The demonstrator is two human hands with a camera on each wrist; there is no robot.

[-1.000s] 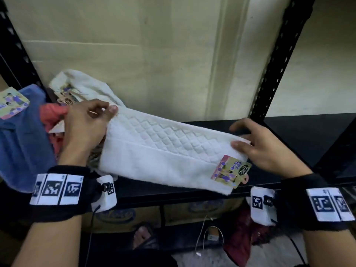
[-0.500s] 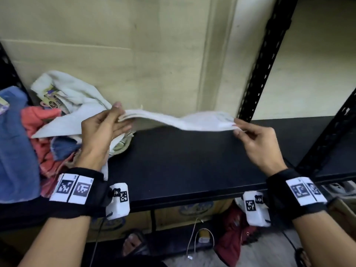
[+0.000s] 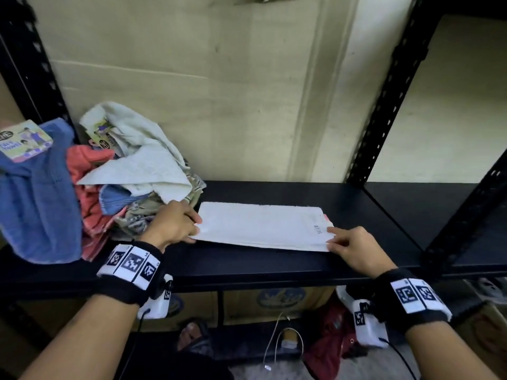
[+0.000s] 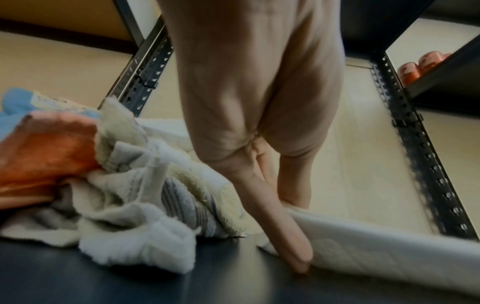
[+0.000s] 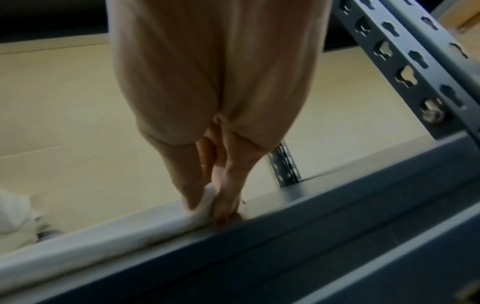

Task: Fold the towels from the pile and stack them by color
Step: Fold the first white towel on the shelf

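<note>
A white towel (image 3: 260, 226) lies folded into a long flat band on the black shelf (image 3: 247, 264). My left hand (image 3: 175, 223) pinches its near left corner, thumb under and fingers on top, as the left wrist view shows at the towel (image 4: 363, 246). My right hand (image 3: 348, 246) pinches the near right corner; in the right wrist view the towel edge (image 5: 130, 232) is squeezed between thumb and fingers. A pile of unfolded towels (image 3: 131, 171), white, red, blue and striped, sits just left of my left hand.
A blue towel (image 3: 35, 193) with a paper label hangs over the shelf's left end. Black perforated uprights (image 3: 384, 100) stand behind the right end of the towel. Cardboard boxes (image 3: 274, 300) and cables lie below the shelf.
The white towel was held stretched in the air between both hands; now it lies flat on the shelf, folded over with its label underneath, both hands still at its ends.
</note>
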